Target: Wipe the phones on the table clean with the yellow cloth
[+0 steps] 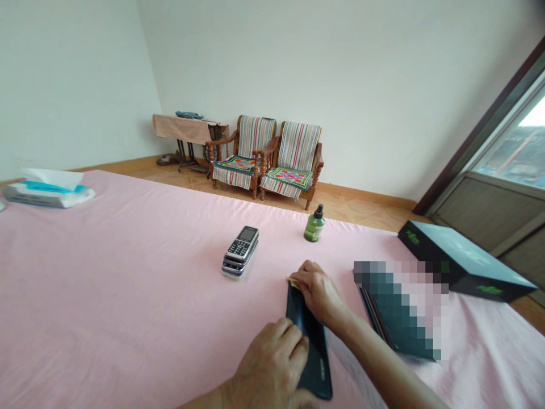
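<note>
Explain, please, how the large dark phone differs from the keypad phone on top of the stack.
The dark phone shows a smooth, lettered back; the keypad phone shows its screen and buttons. The dark phone looks larger, though also nearer, than the keypad phone. The dark phone is being handled; the keypad phone lies untouched. Both are longer than wide.

One pink-covered surface [128, 295] bore stacked phones [243, 243]. About that stack were: tissue pack [49, 196], ten o'clock; green spray bottle [314, 227], two; black box [462, 258], three; partly pixelated dark pile [389, 318], four; black phone [317, 363], five.
</note>
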Available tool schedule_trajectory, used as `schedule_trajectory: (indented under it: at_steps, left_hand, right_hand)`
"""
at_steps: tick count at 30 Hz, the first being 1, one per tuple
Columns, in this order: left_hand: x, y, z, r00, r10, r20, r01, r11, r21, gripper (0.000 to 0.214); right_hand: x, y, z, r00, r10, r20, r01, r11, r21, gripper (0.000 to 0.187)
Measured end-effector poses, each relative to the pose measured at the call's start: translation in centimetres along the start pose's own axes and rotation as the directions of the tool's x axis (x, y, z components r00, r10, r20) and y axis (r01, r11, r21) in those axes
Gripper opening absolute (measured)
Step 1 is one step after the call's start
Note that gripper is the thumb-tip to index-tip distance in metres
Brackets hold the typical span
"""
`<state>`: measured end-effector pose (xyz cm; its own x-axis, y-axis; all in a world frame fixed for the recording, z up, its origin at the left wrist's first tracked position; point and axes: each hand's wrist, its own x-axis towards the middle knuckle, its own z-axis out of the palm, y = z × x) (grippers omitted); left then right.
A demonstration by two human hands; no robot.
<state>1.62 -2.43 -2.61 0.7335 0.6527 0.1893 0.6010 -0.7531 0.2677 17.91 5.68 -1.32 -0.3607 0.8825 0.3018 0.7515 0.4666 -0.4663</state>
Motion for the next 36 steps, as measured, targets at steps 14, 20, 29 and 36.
schedule_trajectory:
  at_steps: [14, 20, 29, 36]
  left_hand:
    - [0.0, 0.8, -0.6, 0.997, -0.068, -0.038, 0.066, 0.997, -0.034, 0.057]
    - [0.1, 0.9, -1.0, 0.997, -0.074, -0.005, 0.074, 0.996, -0.050, 0.053]
    - [0.0, 0.9, -1.1, 0.997, -0.073, -0.007, 0.072, 0.996, -0.051, 0.052]
    - [0.1, 0.7, -0.9, 0.998, -0.066, -0.021, 0.065, 0.997, -0.042, 0.053]
  right_hand:
    - [-3.2, -1.7, 0.1, 0.997, -0.063, 0.036, 0.064, 0.997, -0.046, 0.030]
    - [-4.9, -2.0, -0.1, 0.999, -0.028, 0.030, 0.028, 1.000, 0.004, 0.032]
    - [-4.8, -2.8, 0.3, 0.999, 0.044, -0.019, -0.046, 0.997, -0.061, 0.028]
    - [-4.0, -2.7, 0.6, 1.000, 0.006, -0.024, -0.007, 0.999, -0.046, 0.025]
